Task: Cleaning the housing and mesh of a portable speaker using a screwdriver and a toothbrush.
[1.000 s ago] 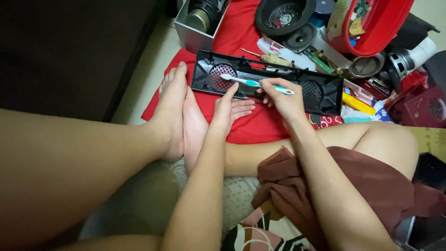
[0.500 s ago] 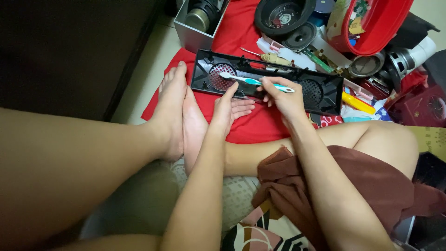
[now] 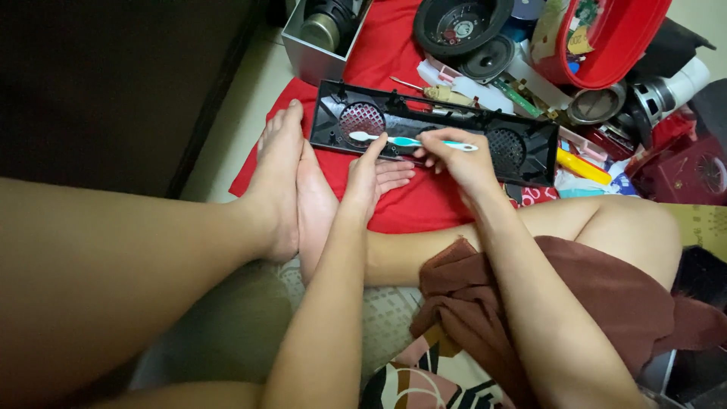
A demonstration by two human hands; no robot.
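While brushing: toothbrush [image 3: 413, 142] in rt hand [image 3: 454, 160]

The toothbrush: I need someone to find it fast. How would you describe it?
On the red cloth lies a long black speaker panel with two round grilles. The right hand holds the toothbrush across it: the only slim white-and-teal stick, head by the left grille.

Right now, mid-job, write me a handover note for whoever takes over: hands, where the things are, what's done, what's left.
Right hand: grips the toothbrush by its handle, bristle end over the left round grille.
Left hand: steadies the near edge of the black speaker panel.
The panel lies on the red cloth, in front of the feet, loose speaker parts behind it.
Done: cannot tell how much has been brushed.
Left: probably the right grille, which the brush is not near.
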